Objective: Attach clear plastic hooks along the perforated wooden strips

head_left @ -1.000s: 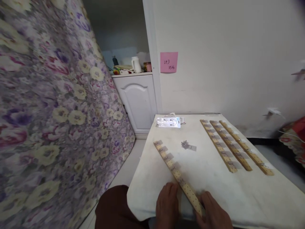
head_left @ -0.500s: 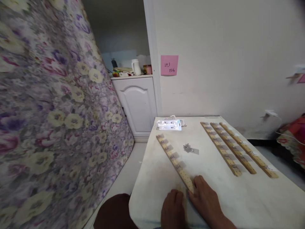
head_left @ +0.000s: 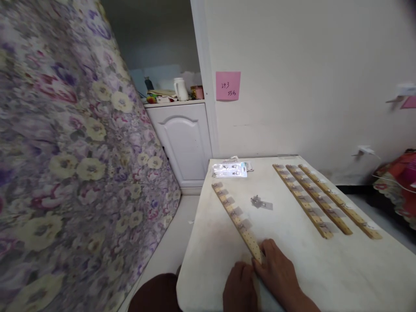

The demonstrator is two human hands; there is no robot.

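Note:
A long wooden strip with small holes and metal clips lies slantwise on the white table. My right hand covers its near end, fingers curled over the wood. My left hand rests beside it at the table's near edge, fingers bent, touching the strip's end. A small metal clip lies loose mid-table.
Three more wooden strips with clips lie side by side at the right. A clear blister pack sits at the far left corner. A flowered mattress leans at the left; a white cabinet stands behind.
The strip has slid away from me up the table. My right hand moved left onto its near end, and my left hand drew back toward the table's edge.

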